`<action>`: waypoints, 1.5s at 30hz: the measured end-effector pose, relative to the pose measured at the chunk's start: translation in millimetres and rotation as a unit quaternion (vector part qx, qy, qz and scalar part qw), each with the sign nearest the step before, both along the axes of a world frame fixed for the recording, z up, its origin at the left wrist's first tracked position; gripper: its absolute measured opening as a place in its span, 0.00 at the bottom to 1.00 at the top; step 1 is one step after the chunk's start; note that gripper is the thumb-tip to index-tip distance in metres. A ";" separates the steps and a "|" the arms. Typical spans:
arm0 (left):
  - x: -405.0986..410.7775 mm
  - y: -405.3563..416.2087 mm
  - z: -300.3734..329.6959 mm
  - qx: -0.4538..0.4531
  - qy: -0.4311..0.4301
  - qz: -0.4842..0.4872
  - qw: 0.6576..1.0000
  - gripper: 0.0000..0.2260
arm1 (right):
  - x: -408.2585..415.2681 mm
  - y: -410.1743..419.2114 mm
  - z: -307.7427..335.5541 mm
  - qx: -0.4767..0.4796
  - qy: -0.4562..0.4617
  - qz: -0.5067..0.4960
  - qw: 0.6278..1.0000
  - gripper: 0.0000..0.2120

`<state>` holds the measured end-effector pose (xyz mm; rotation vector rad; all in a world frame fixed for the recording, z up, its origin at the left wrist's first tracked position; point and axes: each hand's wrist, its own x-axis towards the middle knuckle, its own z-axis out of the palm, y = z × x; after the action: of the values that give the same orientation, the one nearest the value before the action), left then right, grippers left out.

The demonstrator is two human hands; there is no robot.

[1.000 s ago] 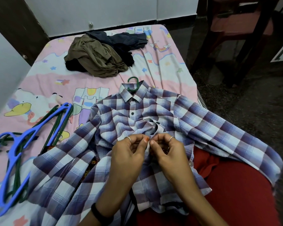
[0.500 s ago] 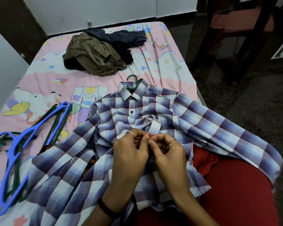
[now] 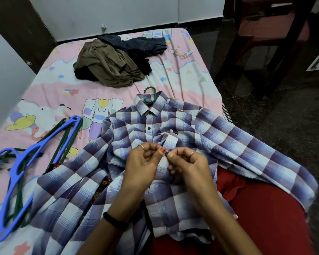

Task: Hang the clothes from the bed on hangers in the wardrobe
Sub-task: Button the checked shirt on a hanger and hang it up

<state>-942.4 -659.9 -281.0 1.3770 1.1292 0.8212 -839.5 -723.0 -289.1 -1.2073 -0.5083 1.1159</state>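
A blue and white checked shirt (image 3: 219, 137) lies spread on the bed (image 3: 50, 92), front up, over my lap. A green hanger hook (image 3: 150, 94) sticks out of its collar. My left hand (image 3: 142, 164) and my right hand (image 3: 188, 164) meet at the shirt's front placket below one fastened dark button. Both pinch the fabric edges, and a dark button shows between my fingertips. A pile of brown and dark clothes (image 3: 110, 65) sits at the far end of the bed.
Spare hangers, a blue one (image 3: 24, 166) over several green ones (image 3: 63, 142), lie at the left of the bed. A dark wooden chair (image 3: 271, 37) stands on the floor to the right. A white wall panel closes off the left side.
My hands have shifted slightly up the placket and the fingertips now show a button between them. The view has tilted a little; the shirt stays in place.
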 end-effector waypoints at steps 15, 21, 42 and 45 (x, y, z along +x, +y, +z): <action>25.2 73.8 8.4 0.007 0.059 -0.090 0.994 0.10 | -36.7 -27.6 -28.1 0.022 -0.669 0.039 0.742 0.14; 25.5 77.9 -20.8 0.086 0.171 -0.168 0.967 0.09 | -30.2 20.1 -60.2 -0.192 -0.572 0.080 0.794 0.24; -30.3 69.8 -87.1 0.525 0.418 -0.325 0.666 0.07 | 18.6 32.4 -95.4 -0.258 -0.182 0.051 0.947 0.08; -23.9 62.4 -90.3 0.499 0.451 -0.311 0.671 0.14 | 20.1 32.6 -95.5 -0.251 -0.135 0.057 0.957 0.10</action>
<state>-966.3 -597.5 -371.3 3.1145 0.6934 0.1148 -819.4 -690.5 -384.6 -1.8105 -0.5222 1.2269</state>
